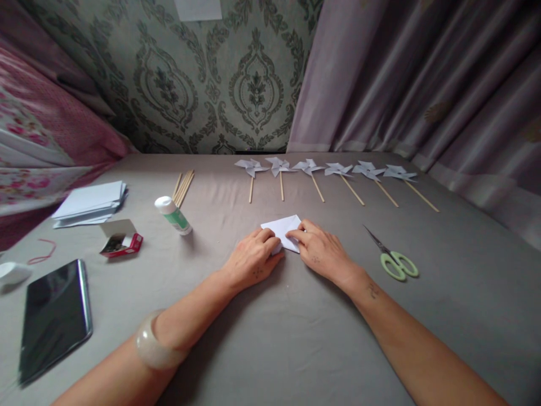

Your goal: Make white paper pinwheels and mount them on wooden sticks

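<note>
Holding the white paper: both hands on it, mid-cloth, folds showing, and this is where slips could creep in!
Left hand: fingers curled, gripping the near left edge; squeeze too hard there and the flap could wrinkle.
Right hand: gripping the right edge, thumb laid on top; let that thumb drift and a crease could land crooked.
Grey cloth: soft-looking, faintly rumpled beneath it all, so pressing down might leave a fold blunt.
Scissors: lying to the right, points facing away; a wide sweep of the right hand could knock them.
Glue stick: cap on, standing to the left; one careless swing from the left hand might topple it.
Open red box: contents too small to tell; a bump could spill them.
Six pinwheels: lined up at the far side, well apart; a clumsy reach could bend their paper vanes.
</note>
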Available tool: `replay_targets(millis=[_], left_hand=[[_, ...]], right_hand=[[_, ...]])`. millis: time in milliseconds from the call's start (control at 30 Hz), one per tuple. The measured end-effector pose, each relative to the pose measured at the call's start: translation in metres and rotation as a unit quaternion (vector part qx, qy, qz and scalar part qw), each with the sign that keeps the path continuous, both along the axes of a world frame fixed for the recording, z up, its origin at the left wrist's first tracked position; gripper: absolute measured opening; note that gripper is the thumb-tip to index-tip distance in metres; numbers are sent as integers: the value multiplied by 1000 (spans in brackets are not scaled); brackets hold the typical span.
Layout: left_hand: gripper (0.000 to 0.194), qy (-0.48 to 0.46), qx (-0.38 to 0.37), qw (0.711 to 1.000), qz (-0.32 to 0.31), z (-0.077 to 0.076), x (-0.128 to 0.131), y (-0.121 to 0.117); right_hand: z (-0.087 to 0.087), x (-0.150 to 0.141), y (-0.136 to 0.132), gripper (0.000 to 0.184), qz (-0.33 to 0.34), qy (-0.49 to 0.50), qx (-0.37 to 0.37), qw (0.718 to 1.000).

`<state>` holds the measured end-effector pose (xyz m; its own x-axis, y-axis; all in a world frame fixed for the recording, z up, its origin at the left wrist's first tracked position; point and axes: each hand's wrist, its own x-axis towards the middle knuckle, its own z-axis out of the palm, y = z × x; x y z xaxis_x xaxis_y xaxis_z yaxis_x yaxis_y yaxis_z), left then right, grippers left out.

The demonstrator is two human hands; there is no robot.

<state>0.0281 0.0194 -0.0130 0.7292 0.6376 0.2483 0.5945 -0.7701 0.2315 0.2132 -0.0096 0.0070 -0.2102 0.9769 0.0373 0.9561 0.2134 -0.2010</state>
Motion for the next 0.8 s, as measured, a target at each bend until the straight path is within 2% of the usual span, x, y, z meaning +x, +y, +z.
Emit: replay_targets(millis=[433,633,800], left_hand=[[21,-11,-5,1000,2,1,0,1],[17,-21,2,1000,9,0,-1,0],[17,-52,-26,998,21,-3,-2,1]], right_hand=[[-1,3,7,34,43,-12,33,998],[-4,3,9,36,19,40,22,999],[-9,6,13,40,24,67,26,997]])
